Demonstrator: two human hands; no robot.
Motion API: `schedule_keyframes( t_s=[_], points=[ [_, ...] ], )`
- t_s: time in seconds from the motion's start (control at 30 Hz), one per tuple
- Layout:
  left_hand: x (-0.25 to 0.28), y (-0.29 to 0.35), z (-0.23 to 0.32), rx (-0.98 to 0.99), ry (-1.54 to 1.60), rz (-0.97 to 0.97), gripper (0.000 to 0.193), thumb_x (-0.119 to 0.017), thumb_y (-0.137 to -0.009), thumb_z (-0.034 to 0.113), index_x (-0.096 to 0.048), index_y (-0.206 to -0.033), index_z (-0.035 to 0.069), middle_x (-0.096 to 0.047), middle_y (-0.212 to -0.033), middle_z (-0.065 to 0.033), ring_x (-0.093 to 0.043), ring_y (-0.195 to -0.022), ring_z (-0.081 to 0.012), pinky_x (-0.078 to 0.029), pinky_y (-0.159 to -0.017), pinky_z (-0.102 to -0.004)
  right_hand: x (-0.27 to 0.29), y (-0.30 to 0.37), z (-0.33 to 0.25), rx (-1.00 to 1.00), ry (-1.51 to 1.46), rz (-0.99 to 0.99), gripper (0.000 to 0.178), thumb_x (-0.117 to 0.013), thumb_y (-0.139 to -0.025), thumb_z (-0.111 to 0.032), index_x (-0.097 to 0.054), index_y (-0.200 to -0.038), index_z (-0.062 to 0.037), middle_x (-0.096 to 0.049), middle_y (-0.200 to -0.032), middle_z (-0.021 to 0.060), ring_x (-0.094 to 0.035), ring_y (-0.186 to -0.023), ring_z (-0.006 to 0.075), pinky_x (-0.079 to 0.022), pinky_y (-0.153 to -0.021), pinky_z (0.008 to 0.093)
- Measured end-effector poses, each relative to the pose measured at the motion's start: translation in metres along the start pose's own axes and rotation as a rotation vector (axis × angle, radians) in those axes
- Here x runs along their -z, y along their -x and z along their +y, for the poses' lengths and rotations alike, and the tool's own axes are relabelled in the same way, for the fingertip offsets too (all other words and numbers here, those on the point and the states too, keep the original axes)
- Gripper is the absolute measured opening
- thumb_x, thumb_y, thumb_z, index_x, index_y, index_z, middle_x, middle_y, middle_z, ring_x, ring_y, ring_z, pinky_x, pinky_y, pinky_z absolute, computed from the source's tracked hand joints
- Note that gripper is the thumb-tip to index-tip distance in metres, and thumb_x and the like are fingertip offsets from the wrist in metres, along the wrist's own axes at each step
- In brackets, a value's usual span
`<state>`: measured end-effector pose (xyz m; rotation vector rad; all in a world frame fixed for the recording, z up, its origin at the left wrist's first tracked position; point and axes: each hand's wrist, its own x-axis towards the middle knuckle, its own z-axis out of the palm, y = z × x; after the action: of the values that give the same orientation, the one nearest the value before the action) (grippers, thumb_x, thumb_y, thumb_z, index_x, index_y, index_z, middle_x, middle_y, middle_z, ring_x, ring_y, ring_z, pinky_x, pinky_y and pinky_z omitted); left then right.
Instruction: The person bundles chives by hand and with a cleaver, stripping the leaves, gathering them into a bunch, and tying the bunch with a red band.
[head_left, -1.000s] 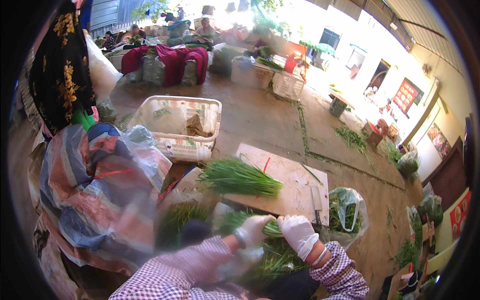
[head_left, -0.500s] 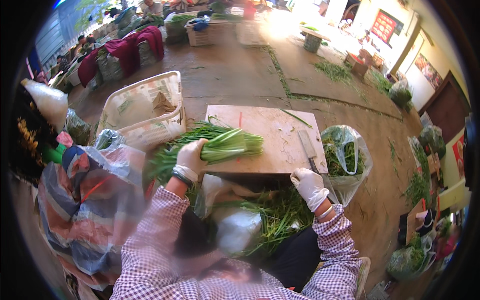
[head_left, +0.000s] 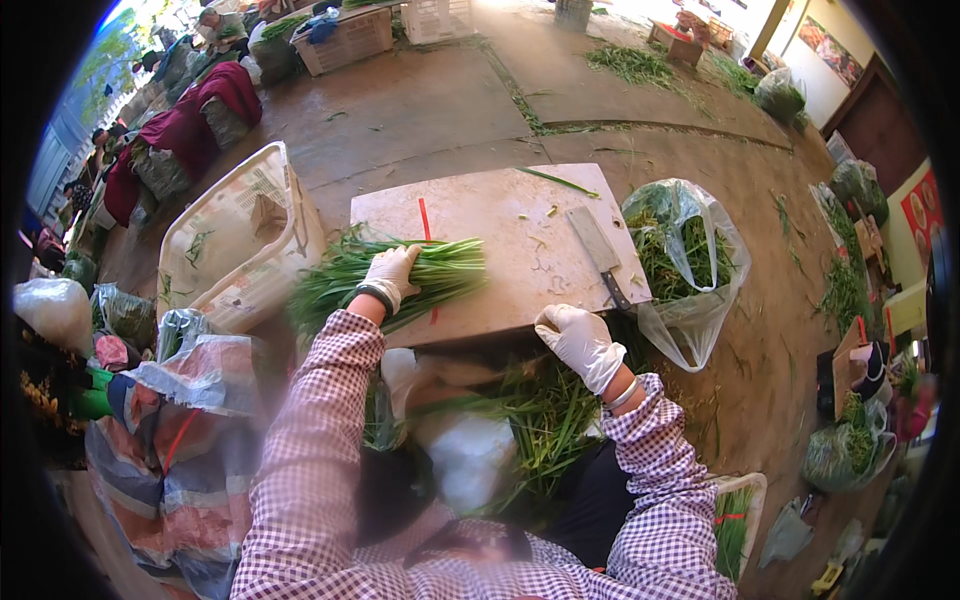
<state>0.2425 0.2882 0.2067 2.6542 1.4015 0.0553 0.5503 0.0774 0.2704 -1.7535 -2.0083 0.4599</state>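
Note:
My left hand (head_left: 392,276), in a whitish glove, is closed round a bunch of chives (head_left: 452,268) at the left of a pale board (head_left: 490,210). The leafy ends spread leftward past the board's edge, and the pale stem ends point right. A red strip (head_left: 424,217) runs under the bunch. My right hand (head_left: 580,345), also gloved, is at the board's near edge with its fingers curled; whatever they may hold is hidden. To its right lies a cleaver (head_left: 594,240), its dark handle towards me, apart from the hand.
A white plastic crate (head_left: 225,235) stands left of the board. A clear bag of greens (head_left: 690,245) is at its right. Loose leaves (head_left: 545,415) and white plastic (head_left: 465,455) lie below the board, near my legs. A striped sack (head_left: 205,470) fills the near left.
The chives have come down flat across the red strip, still in my left hand. My right hand has moved left, away from the cleaver's handle. The whole view has shifted.

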Motion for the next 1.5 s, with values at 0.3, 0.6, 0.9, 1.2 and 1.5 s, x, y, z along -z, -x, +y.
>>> schedule_keyframes(
  t_s=[0.3, 0.6, 0.9, 1.2, 1.5],
  points=[
    [-0.001, -0.002, 0.0, 0.036, -0.129, -0.068, 0.094, -0.09, -0.06, 0.041, -0.045, -0.138, 0.014, -0.055, -0.12, -0.0139, -0.055, -0.113, -0.0328, -0.043, -0.097, -0.0453, -0.024, -0.053, 0.003, 0.085, -0.108, 0.133, 0.011, -0.068, -0.086, -0.016, -0.068, -0.093, -0.0078, -0.069, -0.09, 0.014, -0.067, -0.085, 0.0329, -0.054, -0.076, 0.0408],
    [-0.033, -0.001, 0.007, 0.09, -0.193, -0.075, 0.106, -0.088, -0.061, 0.049, -0.037, -0.147, 0.013, -0.049, -0.123, -0.0127, -0.05, -0.113, -0.0312, -0.041, -0.099, -0.0447, -0.101, -0.131, -0.057, 0.286, 0.396, -0.02, 0.075, -0.064, -0.086, -0.021, -0.032, -0.15, 0.0013, -0.027, -0.16, 0.0193, -0.026, -0.149, 0.0314, -0.019, -0.123, 0.0431],
    [-0.013, -0.005, 0.003, 0.018, 0.052, -0.031, 0.125, -0.088, -0.047, 0.049, -0.034, -0.149, 0.002, -0.041, -0.139, -0.0221, -0.039, -0.129, -0.0403, -0.035, -0.113, -0.0418, -0.183, -0.199, -0.017, 0.133, 0.426, -0.162, 0.054, -0.035, -0.099, -0.015, -0.03, -0.152, -0.0013, -0.029, -0.159, 0.02, -0.029, -0.148, 0.0316, -0.025, -0.12, 0.0467],
    [-0.002, -0.058, -0.008, 0.041, -0.202, -0.525, 0.144, -0.089, -0.045, 0.061, -0.018, -0.157, 0.006, -0.016, -0.163, -0.0212, -0.008, -0.153, -0.0364, -0.007, -0.121, -0.0583, -0.19, -0.223, -0.019, 0.216, 0.553, -0.273, 0.05, -0.041, -0.097, -0.015, -0.037, -0.145, 0.0006, -0.04, -0.15, 0.0225, -0.04, -0.14, 0.0343, -0.033, -0.114, 0.0487],
    [-0.008, -0.05, -0.003, 0.033, 0.027, -0.46, 0.1, -0.091, -0.049, 0.043, -0.051, -0.131, 0.003, -0.058, -0.132, -0.0227, -0.058, -0.121, -0.0367, -0.047, -0.102, -0.0427, -0.183, -0.225, -0.004, 0.31, 0.361, -0.275, 0.026, -0.055, -0.089, -0.016, -0.061, -0.113, -0.0068, -0.068, -0.109, 0.0151, -0.067, -0.104, 0.0294, -0.054, -0.086, 0.0421]
  ],
)
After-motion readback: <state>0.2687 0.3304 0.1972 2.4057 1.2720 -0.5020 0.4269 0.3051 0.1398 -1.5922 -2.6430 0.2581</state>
